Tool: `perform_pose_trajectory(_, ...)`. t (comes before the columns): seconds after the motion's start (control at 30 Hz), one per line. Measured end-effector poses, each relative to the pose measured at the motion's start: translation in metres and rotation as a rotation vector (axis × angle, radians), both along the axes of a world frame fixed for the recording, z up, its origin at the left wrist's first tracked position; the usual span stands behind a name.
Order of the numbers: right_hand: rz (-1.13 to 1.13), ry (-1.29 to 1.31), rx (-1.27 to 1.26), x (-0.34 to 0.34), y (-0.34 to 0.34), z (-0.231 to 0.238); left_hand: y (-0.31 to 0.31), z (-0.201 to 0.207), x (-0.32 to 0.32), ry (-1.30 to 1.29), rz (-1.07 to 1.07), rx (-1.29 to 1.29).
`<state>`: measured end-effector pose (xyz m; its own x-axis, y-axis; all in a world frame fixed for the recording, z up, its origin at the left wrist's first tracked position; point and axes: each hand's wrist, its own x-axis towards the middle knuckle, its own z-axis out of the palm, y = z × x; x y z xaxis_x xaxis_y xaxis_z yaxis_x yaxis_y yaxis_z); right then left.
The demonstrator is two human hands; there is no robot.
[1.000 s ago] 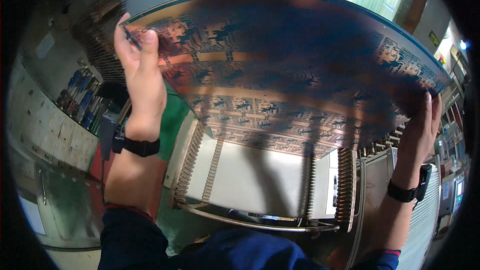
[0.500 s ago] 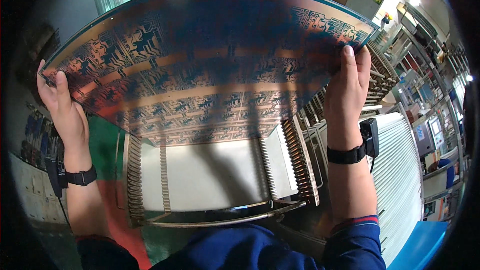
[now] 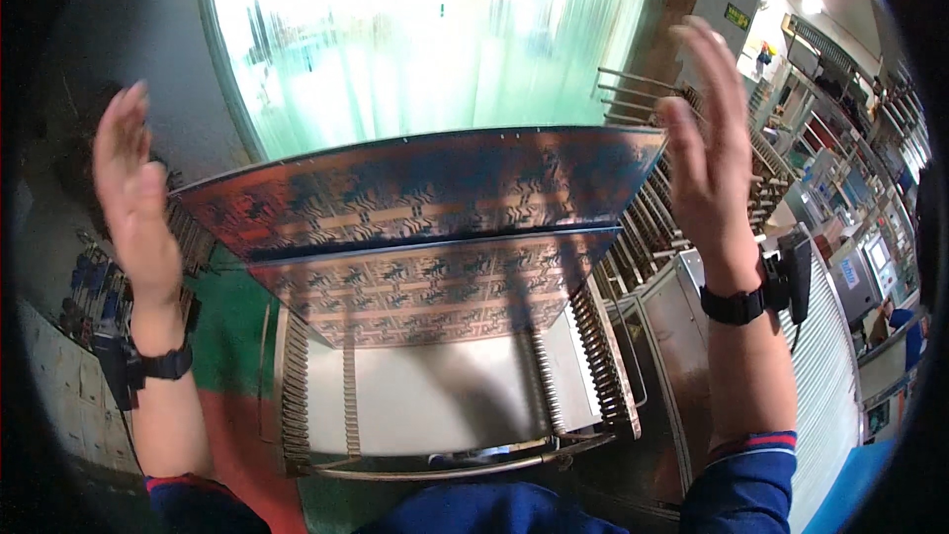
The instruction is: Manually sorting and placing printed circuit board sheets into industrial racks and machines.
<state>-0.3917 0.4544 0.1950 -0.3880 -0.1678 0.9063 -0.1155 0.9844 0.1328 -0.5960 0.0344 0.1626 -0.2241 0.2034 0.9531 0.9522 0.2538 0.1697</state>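
Note:
A large copper circuit board panel (image 3: 395, 183) with dark etched patterns stands in a slotted metal rack (image 3: 295, 405) in front of me. Closer to me, a second panel (image 3: 435, 282) of the same kind stands lower in the rack. My left hand (image 3: 136, 203) is raised just off the taller panel's left corner, fingers stretched upward and holding nothing. Beyond the right corner, my right hand (image 3: 714, 143) is likewise open, thumb apart from the fingers. Whether the left thumb still brushes the panel edge I cannot tell.
A pale plate (image 3: 425, 396) lies within the rack, behind a curved front rail (image 3: 445, 470). Strip curtains (image 3: 425, 49) hang at the back. More slotted racks (image 3: 652, 208) stand at right, beside a ribbed white stack (image 3: 811, 356). Equipment (image 3: 870, 277) lines the far right.
Both hands have let go of the panel they held by its side edges and moved outward. That panel has dropped lower and now stands in the rack behind another.

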Motion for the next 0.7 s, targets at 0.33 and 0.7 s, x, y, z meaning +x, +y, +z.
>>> perform_pose_trajectory(0.33, -0.111, -0.792, -0.032, -0.003, 0.02, -0.105, 0.068, -0.067, 0.014, -0.152, 0.218, -1.102)
perform_pose_trajectory(0.7, -0.697, 0.084, -0.841, 0.346, 0.095, -0.16, 0.153, -0.065, 0.053, -0.324, -0.694, -0.756)
